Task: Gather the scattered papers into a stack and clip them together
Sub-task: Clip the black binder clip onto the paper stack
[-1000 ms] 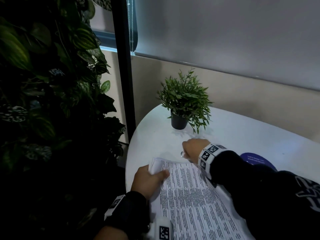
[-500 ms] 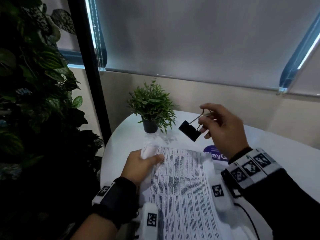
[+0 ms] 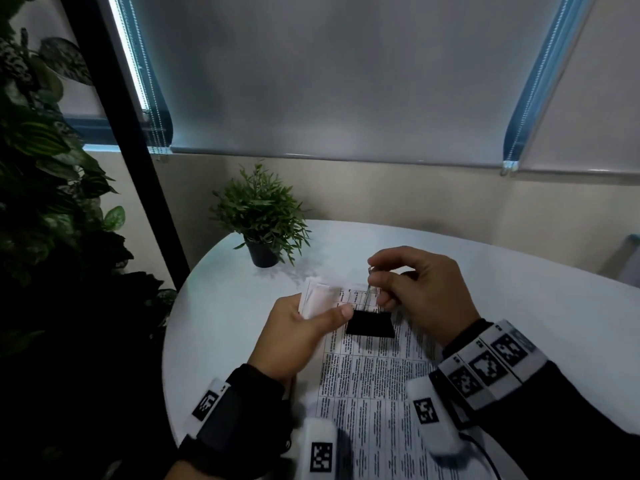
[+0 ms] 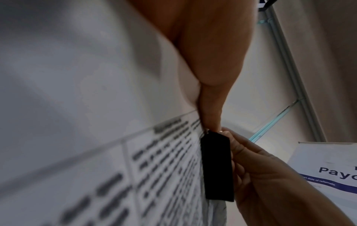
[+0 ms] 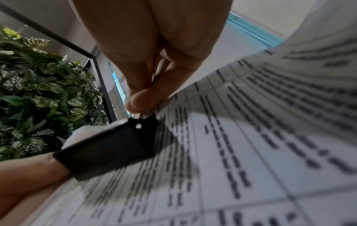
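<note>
A stack of printed papers (image 3: 374, 393) lies on the round white table (image 3: 536, 306), its far left corner lifted. My left hand (image 3: 304, 327) grips that corner, thumb on top. My right hand (image 3: 408, 292) pinches the wire handles of a black binder clip (image 3: 370, 323), which hangs over the top of the papers beside the left thumb. The left wrist view shows the clip (image 4: 217, 166) edge-on against the printed papers (image 4: 135, 175). In the right wrist view the clip (image 5: 108, 146) sits just above the papers (image 5: 251, 152). Whether its jaws bite the paper is not visible.
A small potted plant (image 3: 261, 220) stands at the table's far left. A wall of dark foliage (image 3: 52, 202) and a black post (image 3: 138, 161) rise left of the table. A white and blue printed sign (image 4: 332, 168) shows in the left wrist view.
My right hand picked up the binder clip from the table, raised it, then brought it down to the top of the papers beside my left thumb. The left hand kept its grip on the corner.
</note>
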The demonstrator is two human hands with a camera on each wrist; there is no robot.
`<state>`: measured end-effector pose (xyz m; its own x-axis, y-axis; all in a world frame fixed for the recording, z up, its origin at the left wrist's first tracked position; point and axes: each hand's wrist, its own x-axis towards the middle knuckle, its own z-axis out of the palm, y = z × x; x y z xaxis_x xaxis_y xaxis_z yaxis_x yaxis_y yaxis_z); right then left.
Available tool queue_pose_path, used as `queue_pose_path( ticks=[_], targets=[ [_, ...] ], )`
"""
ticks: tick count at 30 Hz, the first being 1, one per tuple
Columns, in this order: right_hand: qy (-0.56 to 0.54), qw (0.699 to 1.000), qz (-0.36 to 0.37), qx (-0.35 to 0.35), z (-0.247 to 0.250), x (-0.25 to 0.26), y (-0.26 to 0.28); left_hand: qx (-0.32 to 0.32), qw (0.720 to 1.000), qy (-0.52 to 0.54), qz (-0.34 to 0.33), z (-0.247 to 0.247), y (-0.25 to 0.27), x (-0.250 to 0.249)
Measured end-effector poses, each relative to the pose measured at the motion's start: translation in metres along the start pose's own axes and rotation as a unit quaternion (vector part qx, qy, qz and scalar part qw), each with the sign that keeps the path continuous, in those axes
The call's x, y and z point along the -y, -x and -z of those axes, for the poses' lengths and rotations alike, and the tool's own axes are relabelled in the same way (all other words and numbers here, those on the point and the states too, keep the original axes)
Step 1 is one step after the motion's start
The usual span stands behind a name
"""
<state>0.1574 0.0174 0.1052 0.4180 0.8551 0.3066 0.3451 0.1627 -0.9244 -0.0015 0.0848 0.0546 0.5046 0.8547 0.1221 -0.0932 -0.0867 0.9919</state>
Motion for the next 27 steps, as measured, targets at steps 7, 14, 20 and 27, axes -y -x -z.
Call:
queue_pose_path(
  ticks=[7,14,20,27],
  targets=[
    [0.134,0.989,0.047,0.033,0.006,-0.007,0.006,0.01,1.0,-0.017,-0.004,-0.009,-0.001,0.002],
    [0.197,0.958,0.201,0.054,0.008,-0.011,0.01,0.012,1.0,-0.02,-0.018,-0.015,0.001,-0.003],
    [0.211,0.954,0.193,0.086,0.01,-0.017,0.01,0.012,0.998,-0.032,-0.051,-0.018,0.006,-0.007],
    [0.244,0.95,0.175,0.087,0.01,-0.019,0.011,0.008,0.998,-0.051,-0.045,-0.02,0.006,-0.004]
  ],
)
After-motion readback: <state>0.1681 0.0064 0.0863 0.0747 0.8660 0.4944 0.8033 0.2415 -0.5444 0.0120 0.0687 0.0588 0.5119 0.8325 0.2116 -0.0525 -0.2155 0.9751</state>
